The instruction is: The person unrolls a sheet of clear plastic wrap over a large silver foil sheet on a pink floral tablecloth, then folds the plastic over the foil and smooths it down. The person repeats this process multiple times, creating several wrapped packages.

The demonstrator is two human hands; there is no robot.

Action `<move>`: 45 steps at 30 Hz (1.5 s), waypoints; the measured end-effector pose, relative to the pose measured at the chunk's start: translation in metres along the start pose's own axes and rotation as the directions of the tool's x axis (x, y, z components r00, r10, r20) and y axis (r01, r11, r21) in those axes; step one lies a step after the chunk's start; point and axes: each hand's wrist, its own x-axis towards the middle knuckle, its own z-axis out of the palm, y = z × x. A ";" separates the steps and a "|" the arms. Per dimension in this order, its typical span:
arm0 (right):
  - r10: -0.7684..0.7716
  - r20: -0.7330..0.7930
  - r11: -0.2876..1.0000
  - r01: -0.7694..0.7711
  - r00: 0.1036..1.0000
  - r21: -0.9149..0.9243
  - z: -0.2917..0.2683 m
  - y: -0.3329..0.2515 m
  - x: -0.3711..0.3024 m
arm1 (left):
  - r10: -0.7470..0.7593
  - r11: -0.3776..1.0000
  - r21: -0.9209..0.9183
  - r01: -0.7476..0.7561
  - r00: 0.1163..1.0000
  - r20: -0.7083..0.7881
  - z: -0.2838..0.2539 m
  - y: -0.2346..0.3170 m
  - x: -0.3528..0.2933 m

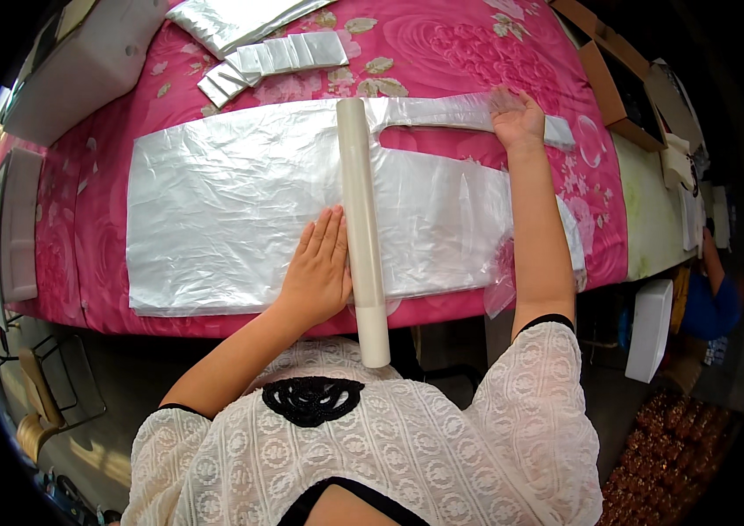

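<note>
The bags (232, 206), likely slippery, are best gripped right of the tube (361, 219). Left hand (318, 273) is laid flat, right hand (517, 120) uncurled.

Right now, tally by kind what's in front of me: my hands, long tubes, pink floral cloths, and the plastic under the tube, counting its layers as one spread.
Hands: 2 (left hand, right hand)
Long pale tube: 1
Pink floral cloth: 1
Plastic spread: 1
Total: 5
</note>
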 end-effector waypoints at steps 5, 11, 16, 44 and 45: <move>-0.184 -0.144 0.981 0.173 0.972 -0.089 -0.024 -0.083 0.017 | -0.005 0.998 0.058 0.006 1.000 -0.013 -0.002 0.000 -0.001; -0.243 0.039 0.965 0.246 0.969 -0.094 -0.028 -0.154 0.032 | -0.007 1.000 0.002 0.007 1.000 0.007 0.000 0.001 0.000; -0.213 -0.052 0.976 0.210 0.976 -0.051 -0.002 -0.180 0.026 | 0.001 1.000 0.025 -0.001 1.000 -0.016 0.001 -0.001 -0.002; 0.241 0.874 0.483 0.729 0.422 -0.485 0.228 0.402 -0.292 | 0.071 0.976 0.216 -0.039 0.987 -0.145 0.022 -0.009 -0.004; 0.255 0.850 0.427 0.735 0.461 -0.527 0.223 0.421 -0.289 | 0.039 0.989 0.149 -0.020 0.991 -0.128 0.022 -0.007 -0.003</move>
